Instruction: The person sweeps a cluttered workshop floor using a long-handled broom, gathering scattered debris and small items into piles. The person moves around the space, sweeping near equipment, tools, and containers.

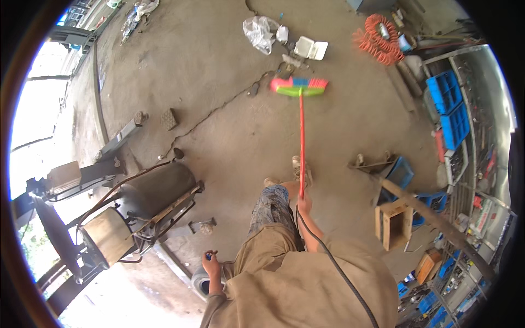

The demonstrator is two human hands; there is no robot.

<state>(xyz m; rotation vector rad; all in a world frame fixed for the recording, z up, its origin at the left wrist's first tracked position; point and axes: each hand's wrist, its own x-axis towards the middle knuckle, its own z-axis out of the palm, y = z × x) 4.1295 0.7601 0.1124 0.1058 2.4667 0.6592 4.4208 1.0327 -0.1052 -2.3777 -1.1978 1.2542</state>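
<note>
My right hand (304,206) grips the upper end of a broom's red handle (302,143), which runs straight ahead of me. The broom head (300,87) has a lime-green base with pink and blue bristles and is slightly blurred at floor level. Just beyond it lie broken debris (293,61), an opened white foam food box (311,48) and a crumpled clear plastic bag (259,35). Down at my left side, my left hand (211,264) curls around a small dark-blue object (208,257), too small to identify.
An air compressor with a dark tank (158,189) stands to the left. A long crack (217,108) crosses the concrete floor. On the right are a coiled orange air hose (381,41), blue plastic trays (454,125), a wooden box (393,223) and a slanting pole (434,221).
</note>
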